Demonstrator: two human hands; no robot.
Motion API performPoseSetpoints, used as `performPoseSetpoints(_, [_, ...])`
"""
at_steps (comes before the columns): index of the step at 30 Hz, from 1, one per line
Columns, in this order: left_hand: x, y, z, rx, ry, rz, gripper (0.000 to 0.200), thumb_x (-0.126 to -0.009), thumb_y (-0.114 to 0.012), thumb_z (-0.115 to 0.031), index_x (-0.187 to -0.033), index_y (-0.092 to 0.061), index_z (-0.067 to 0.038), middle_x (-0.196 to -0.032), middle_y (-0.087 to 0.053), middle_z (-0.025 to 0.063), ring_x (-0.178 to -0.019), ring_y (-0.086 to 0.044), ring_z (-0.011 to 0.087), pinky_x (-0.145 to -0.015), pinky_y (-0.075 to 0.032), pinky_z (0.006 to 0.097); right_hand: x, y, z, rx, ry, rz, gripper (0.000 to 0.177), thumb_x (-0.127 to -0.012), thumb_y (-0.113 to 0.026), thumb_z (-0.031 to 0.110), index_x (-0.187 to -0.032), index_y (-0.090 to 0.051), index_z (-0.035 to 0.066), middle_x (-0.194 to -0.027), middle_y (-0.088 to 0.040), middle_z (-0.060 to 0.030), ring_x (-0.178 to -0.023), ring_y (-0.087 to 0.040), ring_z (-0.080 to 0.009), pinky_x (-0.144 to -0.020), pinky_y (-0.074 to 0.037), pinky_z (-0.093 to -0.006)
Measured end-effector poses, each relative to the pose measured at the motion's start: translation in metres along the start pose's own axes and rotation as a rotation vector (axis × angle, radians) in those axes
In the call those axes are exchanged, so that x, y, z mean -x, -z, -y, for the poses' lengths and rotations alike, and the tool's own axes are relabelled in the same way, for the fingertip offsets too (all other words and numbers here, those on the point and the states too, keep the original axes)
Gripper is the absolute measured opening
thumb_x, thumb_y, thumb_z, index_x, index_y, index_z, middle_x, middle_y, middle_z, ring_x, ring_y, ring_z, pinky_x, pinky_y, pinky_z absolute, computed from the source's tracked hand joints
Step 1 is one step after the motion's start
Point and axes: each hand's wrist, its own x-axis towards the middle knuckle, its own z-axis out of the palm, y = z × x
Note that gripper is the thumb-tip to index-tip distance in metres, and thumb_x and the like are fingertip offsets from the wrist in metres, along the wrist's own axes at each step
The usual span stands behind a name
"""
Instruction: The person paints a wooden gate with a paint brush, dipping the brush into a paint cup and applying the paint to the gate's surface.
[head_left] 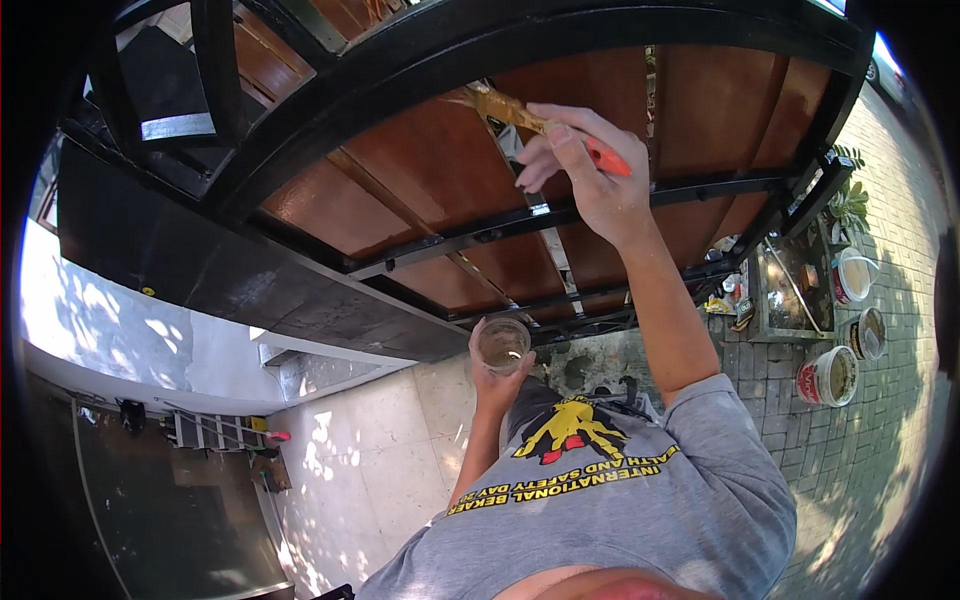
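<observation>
My right hand [585,165] is raised and closed around the red-orange handle of a paintbrush [508,107]. The brush's bristles reach the upper part of a brown panel [415,165] set in a black metal frame [420,55]. Lower down, my left hand [492,376] grips a clear plastic cup [503,346] from below and the sides. Some liquid shows inside the cup. The panel surface looks glossy in places, and narrow gaps run between the brown boards.
At right, several paint buckets [828,377] stand on grey paving [775,440] beside a box-like stand [790,290] with small items near it. A stepladder [208,432] lies by the wall at left. Pale floor tiles [375,440] extend below the frame.
</observation>
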Motion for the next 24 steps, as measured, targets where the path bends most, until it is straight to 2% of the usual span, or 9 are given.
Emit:
performPoseSetpoints(3, [-0.004, 0.003, -0.005, -0.01, -0.02, -0.022, 0.099, -0.074, -0.091, -0.013, -0.153, -0.032, -0.003, -0.13, -0.06, 0.0131, -0.119, -0.06, 0.0231, -0.105, -0.048, 0.0373, 0.016, 0.029, -0.01, 0.171, -0.249, 0.111, 0.03, -0.107, -0.058, 0.02, -0.117, -0.068, -0.006, -0.077, -0.072, -0.0116, -0.06, -0.07, -0.0135, -0.056, -0.059, -0.0254])
performPoseSetpoints(6, [-0.005, 0.003, -0.001, 0.034, 0.004, 0.0, 0.099, -0.075, -0.091, -0.014, -0.154, -0.032, -0.004, -0.13, -0.06, 0.013, -0.119, -0.06, 0.0228, -0.106, -0.048, 0.0374, 0.021, 0.029, -0.015, 0.172, -0.135, 0.042, 0.03, -0.107, -0.058, 0.02, -0.117, -0.068, -0.006, -0.078, -0.072, -0.0118, -0.061, -0.07, -0.0138, -0.057, -0.058, -0.0247])
performPoseSetpoints(7, [-0.003, 0.001, -0.002, 0.024, -0.008, 0.008, 0.099, -0.075, -0.091, -0.014, -0.154, -0.032, -0.004, -0.13, -0.06, 0.0131, -0.12, -0.06, 0.0228, -0.106, -0.048, 0.0373, 0.018, 0.024, -0.014, 0.082, -0.024, 0.01, 0.03, -0.107, -0.058, 0.02, -0.118, -0.068, -0.006, -0.08, -0.072, -0.0111, -0.062, -0.07, -0.0133, -0.058, -0.058, -0.0241])
performPoseSetpoints(10, [-0.01, 0.003, -0.01, -0.023, -0.048, 0.021, 0.098, -0.075, -0.091, -0.013, -0.153, -0.032, -0.004, -0.13, -0.06, 0.0134, -0.12, -0.06, 0.0227, -0.106, -0.048, 0.0373, 0.012, 0.008, -0.004, 0.096, 0.099, 0.024, 0.031, -0.107, -0.059, 0.02, -0.12, -0.067, -0.007, -0.082, -0.073, -0.011, -0.061, -0.069, -0.0129, -0.058, -0.057, -0.0245])
performPoseSetpoints(14, [-0.011, 0.002, -0.01, 0.001, -0.041, -0.004, 0.098, -0.075, -0.091, -0.013, -0.153, -0.032, -0.004, -0.129, -0.061, 0.0137, -0.119, -0.061, 0.0233, -0.105, -0.048, 0.0373, 0.03, 0.018, -0.009, 0.39, -0.141, 0.147, 0.025, -0.106, -0.059, 0.019, -0.111, -0.069, -0.003, -0.073, -0.071, -0.008, -0.057, -0.067, -0.0106, -0.053, -0.054, -0.0241])
performPoseSetpoints(15, [-0.01, 0.001, -0.006, 0.032, -0.034, -0.009, 0.098, -0.074, -0.091, -0.013, -0.153, -0.033, -0.004, -0.129, -0.061, 0.0137, -0.118, -0.062, 0.0234, -0.105, -0.048, 0.0373, 0.033, 0.017, -0.012, 0.35, -0.194, 0.099, 0.024, -0.105, -0.06, 0.02, -0.104, -0.07, -0.001, -0.068, -0.068, -0.0054, -0.053, -0.065, -0.0097, -0.049, -0.051, -0.0238])
performPoseSetpoints(18, [-0.002, 0.003, 0.004, 0.063, -0.012, 0.016, 0.098, -0.074, -0.091, -0.014, -0.152, -0.033, -0.003, -0.128, -0.062, 0.0136, -0.118, -0.062, 0.0233, -0.105, -0.049, 0.0374, 0.032, 0.017, -0.008, 0.376, -0.315, 0.036, 0.026, -0.105, -0.06, 0.021, -0.099, -0.07, -0.002, -0.064, -0.066, -0.0051, -0.049, -0.064, -0.0109, -0.047, -0.05, -0.0246])
performPoseSetpoints(21, [0.002, 0.006, 0.007, -0.021, -0.033, -0.017, 0.098, -0.074, -0.092, -0.015, -0.152, -0.034, -0.003, -0.129, -0.061, 0.0135, -0.117, -0.062, 0.0227, -0.103, -0.049, 0.0372, 0.033, 0.01, -0.006, 0.359, -0.178, -0.002, 0.03, -0.106, -0.059, 0.024, -0.107, -0.072, -0.004, -0.069, -0.068, -0.007, -0.052, -0.065, -0.0098, -0.045, -0.049, -0.0225])
performPoseSetpoints(24, [0.006, 0.007, 0.012, 0.018, -0.027, -0.038, 0.098, -0.074, -0.092, -0.016, -0.152, -0.034, -0.003, -0.13, -0.06, 0.0132, -0.117, -0.062, 0.0227, -0.103, -0.05, 0.0371, 0.029, 0.009, -0.006, 0.596, -0.453, 0.208, 0.031, -0.106, -0.06, 0.025, -0.101, -0.072, -0.002, -0.067, -0.067, -0.0066, -0.051, -0.064, -0.01, -0.044, -0.049, -0.0232])
